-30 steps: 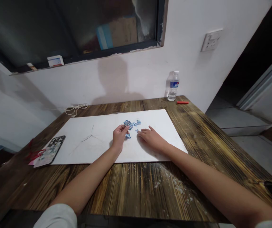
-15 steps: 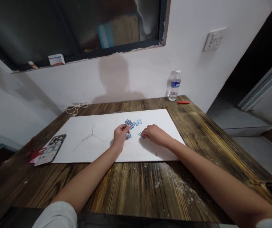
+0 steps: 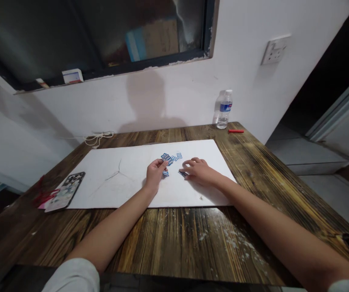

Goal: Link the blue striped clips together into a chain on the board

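Observation:
My left hand (image 3: 155,173) is closed in a pinch over the white board. A small flat blue-striped piece (image 3: 165,174) shows below its thumb and seems held there, though the fingers partly cover it. Just past the fingertips lies a cluster of similar blue-edged pieces (image 3: 166,157), overlapping one another. One more piece (image 3: 179,155) lies slightly apart to the right of the cluster. My right hand (image 3: 197,170) hovers low with its fingers apart and curved. Under its thumb and fingertips a single piece (image 3: 182,174) lies on the board, partly hidden.
The white board (image 3: 138,190) rests on a dark wooden table (image 3: 162,243). A phone in a patterned case (image 3: 66,192) overlaps its left end. Toward the wall are a coiled white cable (image 3: 98,138), a water bottle (image 3: 224,109) and a red pen-like stick (image 3: 235,131).
The fingers of my right hand have spread and lifted slightly, shifting a little right, while the piece stays beneath them. My left hand has hardly moved.

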{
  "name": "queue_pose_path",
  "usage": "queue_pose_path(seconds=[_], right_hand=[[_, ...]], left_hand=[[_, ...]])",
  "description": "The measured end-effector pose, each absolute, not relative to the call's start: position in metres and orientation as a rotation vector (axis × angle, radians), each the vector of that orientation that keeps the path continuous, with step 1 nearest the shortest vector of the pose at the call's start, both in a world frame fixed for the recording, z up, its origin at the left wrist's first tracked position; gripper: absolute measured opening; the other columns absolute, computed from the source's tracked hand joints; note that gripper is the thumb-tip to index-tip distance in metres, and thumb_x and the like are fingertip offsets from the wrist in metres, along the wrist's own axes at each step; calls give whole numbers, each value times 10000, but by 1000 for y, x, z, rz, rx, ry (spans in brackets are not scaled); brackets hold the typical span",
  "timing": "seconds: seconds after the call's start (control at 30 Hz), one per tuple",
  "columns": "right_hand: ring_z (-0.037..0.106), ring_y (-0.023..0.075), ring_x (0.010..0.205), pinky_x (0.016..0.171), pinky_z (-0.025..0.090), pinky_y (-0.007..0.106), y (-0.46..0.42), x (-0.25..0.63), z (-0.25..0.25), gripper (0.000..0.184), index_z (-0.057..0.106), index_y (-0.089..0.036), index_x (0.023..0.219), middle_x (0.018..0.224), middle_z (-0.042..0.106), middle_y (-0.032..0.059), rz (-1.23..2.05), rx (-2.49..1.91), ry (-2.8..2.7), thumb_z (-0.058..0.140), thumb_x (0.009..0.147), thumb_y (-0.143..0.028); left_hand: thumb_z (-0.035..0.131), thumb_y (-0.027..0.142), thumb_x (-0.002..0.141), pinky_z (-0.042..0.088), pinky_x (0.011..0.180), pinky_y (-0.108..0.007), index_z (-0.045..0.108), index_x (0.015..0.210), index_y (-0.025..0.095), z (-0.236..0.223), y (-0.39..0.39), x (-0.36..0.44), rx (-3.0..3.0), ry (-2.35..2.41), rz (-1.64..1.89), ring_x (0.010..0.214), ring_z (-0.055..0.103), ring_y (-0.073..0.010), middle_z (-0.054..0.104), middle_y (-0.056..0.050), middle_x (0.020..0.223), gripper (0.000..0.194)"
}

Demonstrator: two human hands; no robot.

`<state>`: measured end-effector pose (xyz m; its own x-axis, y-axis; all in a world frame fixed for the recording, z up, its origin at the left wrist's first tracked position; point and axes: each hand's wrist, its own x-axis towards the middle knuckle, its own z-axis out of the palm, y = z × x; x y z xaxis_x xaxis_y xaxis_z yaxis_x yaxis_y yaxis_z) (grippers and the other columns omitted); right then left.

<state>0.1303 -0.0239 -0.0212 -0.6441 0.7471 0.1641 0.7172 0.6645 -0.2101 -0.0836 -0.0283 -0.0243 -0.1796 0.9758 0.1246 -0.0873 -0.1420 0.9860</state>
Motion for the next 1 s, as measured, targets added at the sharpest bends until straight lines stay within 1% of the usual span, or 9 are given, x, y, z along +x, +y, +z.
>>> queue_pose_path(seconds=[0.1,0.27,0.37,0.53,0.77,0.9,1.0], right_hand=[[419,308,1149,882,337,420,-24,133,-12,381,633,-371,1216,1316,556,48,208,-1199,-2688,650,837,-409],[434,289,1121,876,320,404,-23,137,-3,302,701,-359,1101,1271,592,30,232,-1174,-2745,695,802,-311],[446,282,1088,852,317,391,-22,138,-4,283,720,-345,1061,1219,616,39,246,-1166,-2730,711,783,-288],[458,268,1042,814,315,363,-20,137,-9,302,722,-340,1058,1149,624,59,272,-1173,-2684,732,759,-290],[470,268,1037,807,319,351,-23,134,-7,275,718,-326,1054,1126,614,70,287,-1219,-2660,718,780,-308],[494,266,1038,795,324,334,-27,131,-4,222,709,-274,1022,1082,628,77,279,-1207,-2661,695,801,-291],[545,236,980,763,331,304,-29,129,-2,176,684,-228,997,1021,648,73,292,-1197,-2677,657,824,-244]], left_hand=[[788,411,594,366,474,-189,600,717,168,-25,-28,-84,1147,1197,1483,515,504,-84,564,25,576,331],[792,430,577,375,469,-191,596,717,168,-24,-29,-83,1140,1214,1474,509,501,-83,573,18,604,357],[794,425,579,383,473,-190,596,716,166,-23,-29,-83,1143,1203,1477,510,504,-80,575,16,609,354],[793,427,574,383,474,-192,593,715,167,-23,-29,-83,1147,1215,1480,511,512,-84,574,17,607,357],[795,415,584,379,477,-181,601,732,165,-26,-27,-84,1141,1210,1478,514,511,-78,568,27,583,350],[798,417,583,374,458,-179,602,751,160,-26,-27,-84,1117,1223,1470,497,504,-76,564,28,579,364],[801,411,573,371,450,-175,598,750,159,-25,-28,-83,1111,1223,1469,489,506,-75,562,29,575,369]])
